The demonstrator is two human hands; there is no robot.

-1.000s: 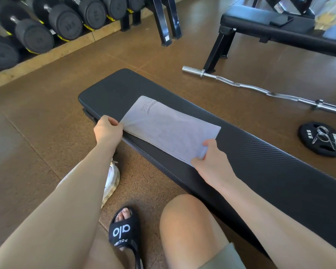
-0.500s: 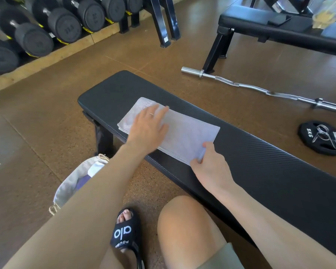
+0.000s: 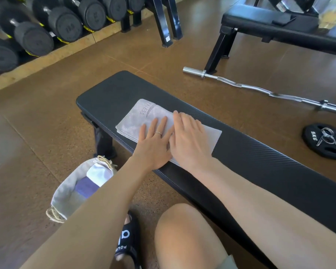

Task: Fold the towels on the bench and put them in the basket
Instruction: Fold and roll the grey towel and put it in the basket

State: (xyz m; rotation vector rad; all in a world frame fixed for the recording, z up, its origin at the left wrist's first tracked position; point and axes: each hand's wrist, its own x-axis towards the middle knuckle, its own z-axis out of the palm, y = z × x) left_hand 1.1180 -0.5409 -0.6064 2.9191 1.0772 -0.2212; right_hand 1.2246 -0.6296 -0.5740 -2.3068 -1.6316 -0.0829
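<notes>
A light grey folded towel (image 3: pixel 144 115) lies flat on the near end of the black padded bench (image 3: pixel 260 162). My left hand (image 3: pixel 153 144) rests flat on the towel's middle with straight fingers. My right hand (image 3: pixel 188 138) lies flat beside it on the towel's right half, fingers straight. Both palms cover much of the cloth. On the floor at the bench's near left stands a fabric basket (image 3: pixel 64 193) with rope handles, holding folded white and purple towels (image 3: pixel 91 181).
A curl bar (image 3: pixel 260 90) and a 5 kg plate (image 3: pixel 326 142) lie on the brown floor beyond the bench. A second bench (image 3: pixel 279 26) stands at the back right. Dumbbells (image 3: pixel 47 26) line a rack at the back left. My knee and sandalled foot are below.
My left hand let go of the towel's left corner and slid onto its middle. My right hand released the right corner and now lies flat beside it.
</notes>
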